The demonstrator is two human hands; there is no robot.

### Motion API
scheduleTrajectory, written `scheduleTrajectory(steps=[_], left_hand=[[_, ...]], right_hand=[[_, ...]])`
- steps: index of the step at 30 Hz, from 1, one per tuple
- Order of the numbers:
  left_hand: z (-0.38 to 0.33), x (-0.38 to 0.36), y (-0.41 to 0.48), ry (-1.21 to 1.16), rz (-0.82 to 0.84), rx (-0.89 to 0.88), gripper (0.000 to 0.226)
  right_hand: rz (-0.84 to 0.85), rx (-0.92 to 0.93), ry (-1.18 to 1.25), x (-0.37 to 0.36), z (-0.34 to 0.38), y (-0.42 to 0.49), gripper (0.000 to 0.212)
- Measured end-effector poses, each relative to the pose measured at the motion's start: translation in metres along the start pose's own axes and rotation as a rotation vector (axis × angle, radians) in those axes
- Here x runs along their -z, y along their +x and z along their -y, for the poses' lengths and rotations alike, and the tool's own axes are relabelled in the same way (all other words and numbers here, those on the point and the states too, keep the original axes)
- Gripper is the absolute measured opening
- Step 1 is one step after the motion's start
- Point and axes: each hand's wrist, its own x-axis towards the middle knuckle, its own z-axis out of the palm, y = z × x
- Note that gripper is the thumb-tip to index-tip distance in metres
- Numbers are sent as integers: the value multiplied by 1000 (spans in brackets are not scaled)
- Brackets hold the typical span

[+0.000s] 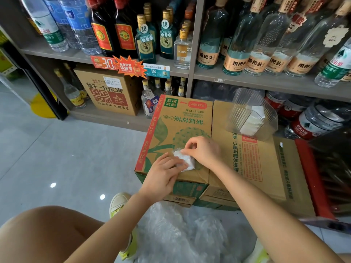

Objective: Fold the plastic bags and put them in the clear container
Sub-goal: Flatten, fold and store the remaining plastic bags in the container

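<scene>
A small folded white plastic bag [187, 161] lies on the green-printed cardboard box [171, 130]. My left hand [163, 174] presses its near edge down with its fingers. My right hand [202, 150] pinches the bag's far corner between thumb and forefinger. The clear ribbed container [235, 116] stands further back on the neighbouring carton and holds several folded white bags [251, 122]. A heap of loose clear plastic bags [182, 234] lies on the floor between my legs.
A plain brown carton [266, 168] adjoins the green box on the right, with a red crate [311, 179] beyond it. Shelves of bottles [256, 50] rise behind. Grey tiled floor [66, 158] spreads to the left. My knee [47, 230] and shoe [118, 204] are at the lower left.
</scene>
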Motion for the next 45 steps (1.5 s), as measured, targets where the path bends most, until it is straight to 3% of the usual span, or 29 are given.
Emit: scheduleTrajectory(steps=[5, 12, 15, 18, 23, 30, 35, 38, 40, 43, 45], left_hand=[[-1, 1, 2, 116, 108, -25, 39], [4, 1, -2, 298, 235, -66, 43], [3, 3, 0, 307, 239, -63, 43], [2, 3, 0, 270, 216, -33, 43], [-5, -5, -2, 276, 131, 24, 43], [-32, -15, -1, 93, -55, 281, 54], [-35, -11, 0, -102, -87, 414, 68], [-34, -11, 2, -185, -101, 473, 69], [-35, -9, 7, -297, -136, 532, 61], [-38, 3, 14, -452, -219, 666, 30], [-41, 12, 18, -454, -314, 783, 20]], right_hand=[[-126, 31, -72, -10, -7, -2, 30], [-64, -65, -22, -8, -4, 6, 29], [-3, -109, 35, -2, 0, 6, 25], [-68, -147, 114, 4, -3, -9, 28], [-104, -223, 27, -2, -13, -49, 41], [-187, -325, 83, -15, -7, -66, 27], [-263, -430, -59, -30, 5, -58, 48], [-226, -469, -133, -31, 11, -53, 33], [-210, -478, -163, -30, 14, -53, 33], [-229, -464, -136, -29, 19, -54, 25], [-266, -412, -85, -30, 18, -55, 16]])
